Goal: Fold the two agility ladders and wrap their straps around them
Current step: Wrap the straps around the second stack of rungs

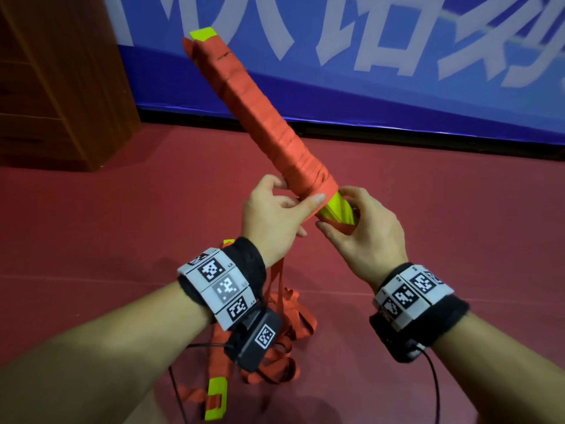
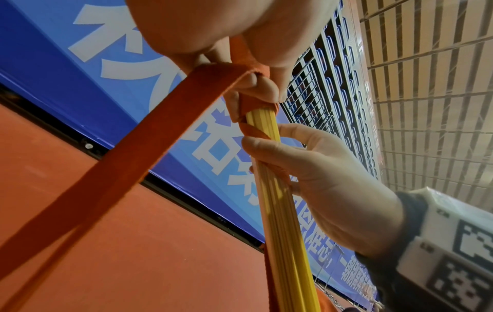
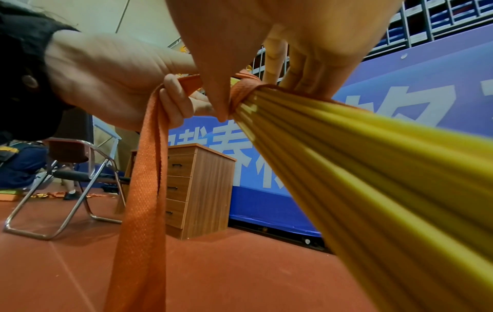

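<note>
The folded ladder bundle (image 1: 260, 117) hangs in the air above the red floor (image 1: 122, 209), its long axis running from the hands up and away toward the blue banner (image 1: 367, 71). The left hand (image 1: 275, 215) pinches the orange strap (image 2: 128, 156) at the last wrap, and the right hand (image 1: 363, 231) curls round the bare yellow lower end (1 ladder nearly bound). The second ladder (image 1: 215, 402) lies loose on the floor under the left wrist. Both hands sit at the near end, so remaining turns likely go there.

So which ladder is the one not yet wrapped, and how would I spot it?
Start at the red floor and look below the person's left hand. There lies the second ladder, its orange strap heaped in loose loops. Unlike the wrapped bundle held up in both hands, it is unbound.
</note>
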